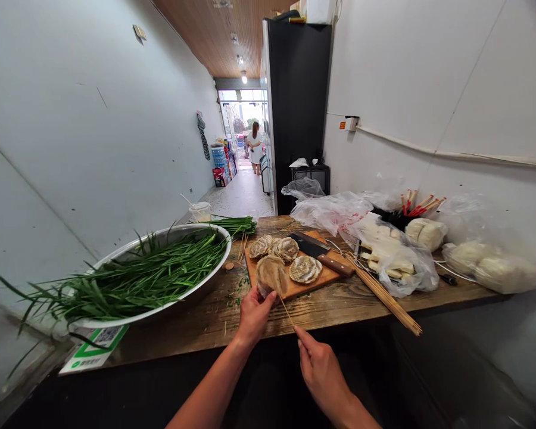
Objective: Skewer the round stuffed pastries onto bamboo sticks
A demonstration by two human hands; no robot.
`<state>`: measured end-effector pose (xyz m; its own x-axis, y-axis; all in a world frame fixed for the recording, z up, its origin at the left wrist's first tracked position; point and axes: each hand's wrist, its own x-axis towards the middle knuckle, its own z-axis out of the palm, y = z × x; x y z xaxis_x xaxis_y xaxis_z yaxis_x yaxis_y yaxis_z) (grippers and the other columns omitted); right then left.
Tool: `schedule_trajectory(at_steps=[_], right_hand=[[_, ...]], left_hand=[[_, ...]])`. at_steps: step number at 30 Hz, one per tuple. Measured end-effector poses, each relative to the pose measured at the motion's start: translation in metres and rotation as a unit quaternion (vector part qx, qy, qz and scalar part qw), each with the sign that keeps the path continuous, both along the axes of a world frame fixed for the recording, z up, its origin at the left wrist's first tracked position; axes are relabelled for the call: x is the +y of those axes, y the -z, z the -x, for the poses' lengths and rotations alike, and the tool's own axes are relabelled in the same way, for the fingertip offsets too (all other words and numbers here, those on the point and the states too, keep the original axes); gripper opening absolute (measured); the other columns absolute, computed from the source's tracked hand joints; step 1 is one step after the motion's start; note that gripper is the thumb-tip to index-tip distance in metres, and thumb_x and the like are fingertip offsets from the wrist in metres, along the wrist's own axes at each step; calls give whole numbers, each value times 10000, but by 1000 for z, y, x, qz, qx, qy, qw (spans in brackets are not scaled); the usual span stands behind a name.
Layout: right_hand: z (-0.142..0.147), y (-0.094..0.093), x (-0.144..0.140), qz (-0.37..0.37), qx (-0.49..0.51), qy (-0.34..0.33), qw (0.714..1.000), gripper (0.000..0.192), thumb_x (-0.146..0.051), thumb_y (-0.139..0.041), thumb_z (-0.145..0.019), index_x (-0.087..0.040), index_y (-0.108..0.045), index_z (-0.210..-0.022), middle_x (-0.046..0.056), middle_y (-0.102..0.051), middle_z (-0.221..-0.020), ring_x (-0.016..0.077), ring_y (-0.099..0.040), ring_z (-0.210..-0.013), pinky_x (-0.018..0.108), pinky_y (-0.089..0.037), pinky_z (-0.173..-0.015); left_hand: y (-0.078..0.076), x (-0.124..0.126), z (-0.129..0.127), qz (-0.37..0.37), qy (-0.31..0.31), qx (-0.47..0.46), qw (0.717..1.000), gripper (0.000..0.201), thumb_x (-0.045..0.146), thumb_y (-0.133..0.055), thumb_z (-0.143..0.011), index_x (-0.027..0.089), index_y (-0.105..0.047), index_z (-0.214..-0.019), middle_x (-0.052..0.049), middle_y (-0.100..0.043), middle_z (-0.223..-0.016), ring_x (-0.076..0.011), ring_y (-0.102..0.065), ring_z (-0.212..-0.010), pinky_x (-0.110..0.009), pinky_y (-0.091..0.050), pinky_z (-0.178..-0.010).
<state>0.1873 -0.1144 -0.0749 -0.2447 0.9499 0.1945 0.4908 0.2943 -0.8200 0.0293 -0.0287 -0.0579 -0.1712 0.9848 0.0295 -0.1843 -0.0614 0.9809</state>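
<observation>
At the front edge of the wooden counter (pixel 196 325), the left hand (pixel 254 313) closes its fingers around a round flat piece of food (pixel 272 275), holding it just above the near end of the cutting board (pixel 295 286). The right hand (pixel 321 369) pinches a thin bamboo skewer (pixel 288 313) that runs up into the piece. Three more pieces (pixel 286 256) and a cleaver (pixel 324 253) lie on the board. A metal basin (pixel 192 292) of green chives (pixel 138 277) fills the counter's left end; loose skewers (pixel 386 298) lie to the right.

A round, flat, brownish piece of scored food (pixel 272 275) is held up, tilted, above the near edge of the cutting board (pixel 315 285). A thin bamboo skewer (pixel 288 314) enters it from below.
</observation>
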Motion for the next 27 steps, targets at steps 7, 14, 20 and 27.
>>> schedule_trajectory(at_steps=[7, 14, 20, 27], right_hand=[[0, 8, 3, -22, -23, 20, 999, 510, -281, -218, -916, -22, -551, -1203, 138, -675, -710, 210, -647, -639, 301, -491, -686], [2, 27, 6, -37, -21, 43, 998, 547, -333, -187, -928, -27, -560, -1185, 68, -588, -567, 157, -541, -484, 247, -423, -497], [2, 27, 11, -28, 7, 44, 999, 507, -312, -214, -927, -38, -542, -1199, 22, -531, -536, 138, -509, -475, 240, -397, -497], [-1, 27, 10, -72, 65, 44, 994, 401, -269, -290, -921, -73, -591, -1100, 41, -566, -671, 129, -558, -607, 234, -449, -619]], left_hand=[[-5, -3, -5, 28, -6, -48, 998, 434, 318, -781, -571, 109, -581, -894, -61, -665, -861, -152, -596, -723, -284, -501, -680], [-9, -8, -8, 39, -10, -50, 998, 443, 313, -792, -555, 93, -592, -884, -64, -665, -824, -137, -588, -679, -253, -494, -640], [-9, -13, -17, 46, 7, -69, 997, 464, 304, -812, -524, 96, -609, -885, -62, -674, -810, -140, -601, -695, -258, -504, -673], [-23, -3, -3, 99, 6, -119, 988, 445, 289, -813, -531, 105, -614, -884, -67, -687, -806, -159, -626, -656, -282, -527, -604]])
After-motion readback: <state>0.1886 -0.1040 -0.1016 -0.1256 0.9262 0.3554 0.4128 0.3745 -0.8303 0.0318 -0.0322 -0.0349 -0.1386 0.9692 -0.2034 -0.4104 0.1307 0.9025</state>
